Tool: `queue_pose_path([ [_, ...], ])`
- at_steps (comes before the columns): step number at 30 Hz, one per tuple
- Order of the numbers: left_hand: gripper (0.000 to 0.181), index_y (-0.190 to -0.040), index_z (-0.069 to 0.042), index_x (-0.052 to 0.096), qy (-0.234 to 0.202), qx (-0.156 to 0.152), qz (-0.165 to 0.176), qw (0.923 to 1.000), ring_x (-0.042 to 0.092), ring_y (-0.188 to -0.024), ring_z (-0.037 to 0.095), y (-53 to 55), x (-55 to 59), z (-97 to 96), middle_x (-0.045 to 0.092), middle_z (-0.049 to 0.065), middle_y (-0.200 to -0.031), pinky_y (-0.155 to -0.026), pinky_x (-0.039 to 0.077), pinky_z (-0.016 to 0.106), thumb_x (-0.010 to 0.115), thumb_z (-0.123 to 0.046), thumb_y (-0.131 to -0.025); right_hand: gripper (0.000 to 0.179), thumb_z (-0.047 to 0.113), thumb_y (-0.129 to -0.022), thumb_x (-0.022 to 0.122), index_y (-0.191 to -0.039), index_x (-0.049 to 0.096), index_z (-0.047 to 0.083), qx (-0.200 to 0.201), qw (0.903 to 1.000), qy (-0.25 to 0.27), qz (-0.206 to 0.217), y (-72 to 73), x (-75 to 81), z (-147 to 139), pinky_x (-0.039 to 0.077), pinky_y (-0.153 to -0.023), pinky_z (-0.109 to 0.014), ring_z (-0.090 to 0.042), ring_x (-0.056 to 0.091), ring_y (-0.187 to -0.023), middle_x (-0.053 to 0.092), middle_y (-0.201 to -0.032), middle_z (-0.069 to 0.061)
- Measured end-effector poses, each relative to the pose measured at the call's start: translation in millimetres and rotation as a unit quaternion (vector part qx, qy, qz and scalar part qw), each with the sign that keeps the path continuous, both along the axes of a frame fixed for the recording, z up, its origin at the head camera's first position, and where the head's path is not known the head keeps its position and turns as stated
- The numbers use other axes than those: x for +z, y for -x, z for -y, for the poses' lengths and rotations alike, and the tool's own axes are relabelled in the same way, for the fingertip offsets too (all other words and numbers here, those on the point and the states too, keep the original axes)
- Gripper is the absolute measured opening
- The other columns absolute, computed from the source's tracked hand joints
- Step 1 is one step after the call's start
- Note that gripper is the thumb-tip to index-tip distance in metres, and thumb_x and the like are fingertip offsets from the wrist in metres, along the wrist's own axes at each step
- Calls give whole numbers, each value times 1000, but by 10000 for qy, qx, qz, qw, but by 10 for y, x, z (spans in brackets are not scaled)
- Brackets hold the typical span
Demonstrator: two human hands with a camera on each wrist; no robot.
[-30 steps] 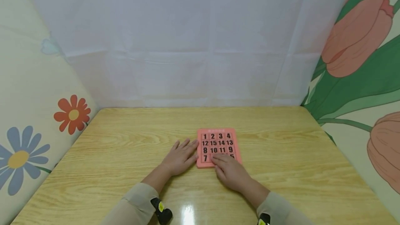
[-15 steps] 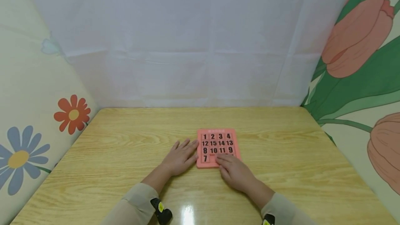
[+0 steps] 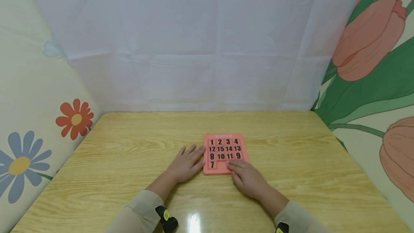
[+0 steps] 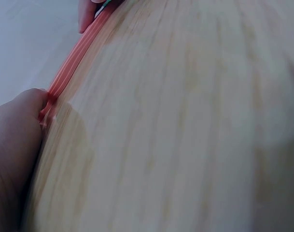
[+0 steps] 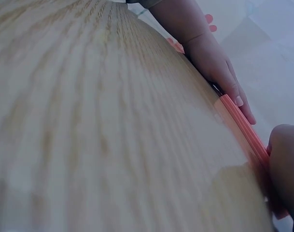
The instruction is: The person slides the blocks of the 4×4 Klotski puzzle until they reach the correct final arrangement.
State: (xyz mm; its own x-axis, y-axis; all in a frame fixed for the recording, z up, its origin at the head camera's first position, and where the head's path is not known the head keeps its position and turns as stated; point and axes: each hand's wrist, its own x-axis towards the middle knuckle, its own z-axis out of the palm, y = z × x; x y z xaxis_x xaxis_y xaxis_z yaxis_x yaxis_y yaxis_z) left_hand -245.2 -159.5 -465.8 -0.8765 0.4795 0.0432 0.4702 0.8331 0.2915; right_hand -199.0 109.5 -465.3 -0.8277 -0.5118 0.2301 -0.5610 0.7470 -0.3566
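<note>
A pink number slide puzzle (image 3: pixel 224 149) lies flat on the wooden table. Rows of black-numbered tiles fill most of it, and a bare slot shows right of the 7 tile (image 3: pixel 212 164). Beside its left edge rests my left hand (image 3: pixel 185 164), fingers spread and fingertips against the frame. My right hand (image 3: pixel 251 179) reaches over the lower right corner; its extended fingers touch the bottom row and hide the tiles there. In the left wrist view, my left thumb (image 4: pixel 23 113) meets the puzzle's side. The right wrist view shows both hands at the puzzle's edge (image 5: pixel 243 123).
The wood-grain table (image 3: pixel 136 132) spreads around the puzzle on every side. Behind it hangs a creased white sheet (image 3: pixel 168 46). Flower-patterned panels stand at the left (image 3: pixel 29 82) and right (image 3: pixel 365 100).
My right hand has slid rightward along the bottom row, from the second column toward the third. The slot beside the 7, covered before, now shows. My left hand stays put.
</note>
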Motion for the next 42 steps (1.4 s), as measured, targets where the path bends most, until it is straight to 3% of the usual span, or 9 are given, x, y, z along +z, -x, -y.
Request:
queue_pose_path([
  [12, 60, -155, -13, 30, 21, 5, 39, 10000, 19, -152, 32, 0, -4, 20, 31, 4, -161, -124, 6, 56, 37, -44, -104, 36, 20, -99, 52, -131, 63, 7, -15, 10000, 7, -54, -10, -18, 45, 38, -115, -45, -27, 51, -134, 58, -141, -7],
  [29, 59, -154, -12, 33, -43, 21, -14, 10000, 22, -151, 32, -16, 15, -6, 34, 4, -159, -124, 9, 56, 39, -43, -104, 39, 24, -101, 45, -136, 59, 12, 398, 9991, -169, -18, 40, 13, 426, 37, -116, -44, -25, 50, -135, 56, -144, -5],
  [42, 59, -154, -13, 32, -4, 28, -12, 10000, 21, -151, 32, -11, 18, -4, 33, 4, -160, -124, 8, 56, 38, -43, -104, 39, 23, -101, 46, -137, 58, 11, 368, 9991, -152, 115, 42, 18, 408, 35, -117, -44, -25, 49, -137, 55, -145, -6],
])
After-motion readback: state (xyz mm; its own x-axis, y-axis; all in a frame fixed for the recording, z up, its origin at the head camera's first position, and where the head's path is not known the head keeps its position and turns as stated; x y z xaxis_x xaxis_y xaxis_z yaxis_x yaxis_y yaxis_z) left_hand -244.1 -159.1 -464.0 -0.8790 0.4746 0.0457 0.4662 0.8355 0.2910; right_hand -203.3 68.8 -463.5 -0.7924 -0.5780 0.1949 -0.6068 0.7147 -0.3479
